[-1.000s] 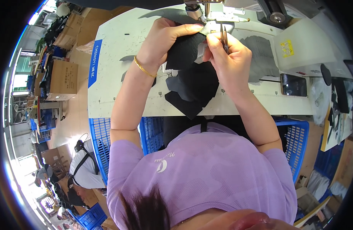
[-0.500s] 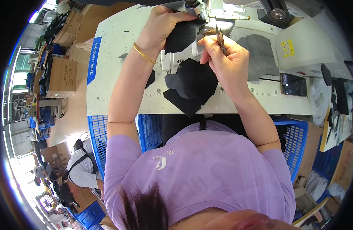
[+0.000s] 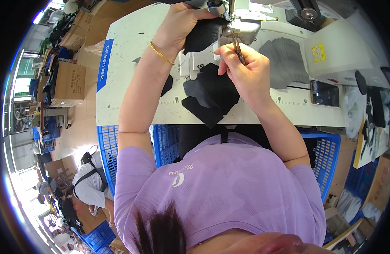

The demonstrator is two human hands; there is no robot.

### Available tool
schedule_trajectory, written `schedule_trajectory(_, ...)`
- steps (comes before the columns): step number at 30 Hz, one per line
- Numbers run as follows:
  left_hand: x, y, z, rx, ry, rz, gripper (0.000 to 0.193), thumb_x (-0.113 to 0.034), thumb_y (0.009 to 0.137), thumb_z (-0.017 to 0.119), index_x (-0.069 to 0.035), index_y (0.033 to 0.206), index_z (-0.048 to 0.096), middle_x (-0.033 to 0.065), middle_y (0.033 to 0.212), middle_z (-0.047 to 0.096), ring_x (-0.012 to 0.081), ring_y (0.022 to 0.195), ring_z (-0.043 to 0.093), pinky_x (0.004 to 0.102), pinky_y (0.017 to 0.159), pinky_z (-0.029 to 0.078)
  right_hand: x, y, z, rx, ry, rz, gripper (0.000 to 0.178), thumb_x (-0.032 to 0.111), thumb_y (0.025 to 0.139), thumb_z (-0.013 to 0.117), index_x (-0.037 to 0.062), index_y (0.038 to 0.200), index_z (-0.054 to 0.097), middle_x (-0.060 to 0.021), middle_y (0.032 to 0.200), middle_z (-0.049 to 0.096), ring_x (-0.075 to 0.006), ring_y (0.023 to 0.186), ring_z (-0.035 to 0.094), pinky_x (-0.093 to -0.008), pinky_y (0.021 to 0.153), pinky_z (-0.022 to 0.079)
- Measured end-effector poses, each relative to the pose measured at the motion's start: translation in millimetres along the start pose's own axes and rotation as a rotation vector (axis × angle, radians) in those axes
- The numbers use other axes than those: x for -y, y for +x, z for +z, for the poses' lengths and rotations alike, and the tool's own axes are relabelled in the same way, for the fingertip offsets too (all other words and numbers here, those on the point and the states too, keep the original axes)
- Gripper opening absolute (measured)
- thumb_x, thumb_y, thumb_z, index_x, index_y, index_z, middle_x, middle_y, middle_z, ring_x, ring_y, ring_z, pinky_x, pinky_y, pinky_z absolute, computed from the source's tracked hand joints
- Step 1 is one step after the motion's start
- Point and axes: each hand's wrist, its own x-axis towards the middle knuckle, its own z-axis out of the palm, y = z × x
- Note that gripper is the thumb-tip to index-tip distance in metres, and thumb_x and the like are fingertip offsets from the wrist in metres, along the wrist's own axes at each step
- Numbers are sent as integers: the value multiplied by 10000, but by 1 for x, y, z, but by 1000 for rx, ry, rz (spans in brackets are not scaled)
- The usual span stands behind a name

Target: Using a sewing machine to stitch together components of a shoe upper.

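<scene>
My left hand is closed on the near side of a black fabric piece, just left of the sewing machine's needle area; some of its fingers are hidden behind the machine head. In my right hand is a slim, dark two-pronged metal tool, like tweezers or thread snips. Its tips point up at the machine's metal plate, close to the needle. Below that hand, several black fabric pieces lie in a loose pile on the white sewing table.
A stack of grey fabric pieces lies right of my right hand, with a phone beyond it. Blue plastic baskets stand below the table's near edge. Cartons line the left, where another person sits bent over.
My right hand has shifted slightly left, and the tool's tips now sit nearer the needle. The left hand and its black fabric have barely moved.
</scene>
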Motion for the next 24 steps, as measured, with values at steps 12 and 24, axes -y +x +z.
schedule_trajectory(12, -3, 4, -1, 53, 106, 127, 261, 20, 804, 669, 41, 1065, 668, 62, 996, 679, 144, 860, 638, 257, 764, 534, -6, -4, 0, 58, -9, 29, 201, 135, 955, 556, -17, 907, 678, -14, 633, 603, -8, 525, 420, -179, 471, 313)
schedule_trajectory(24, -3, 0, 1, 1, 106, 71, 256, 69, 805, 628, 32, 1056, 666, 65, 974, 689, 150, 834, 647, 270, 775, 540, -9, -8, -3, 74, -21, 86, 175, 129, 938, 562, 11, 863, 667, 8, 598, 616, -4, 519, 420, -201, 489, 337)
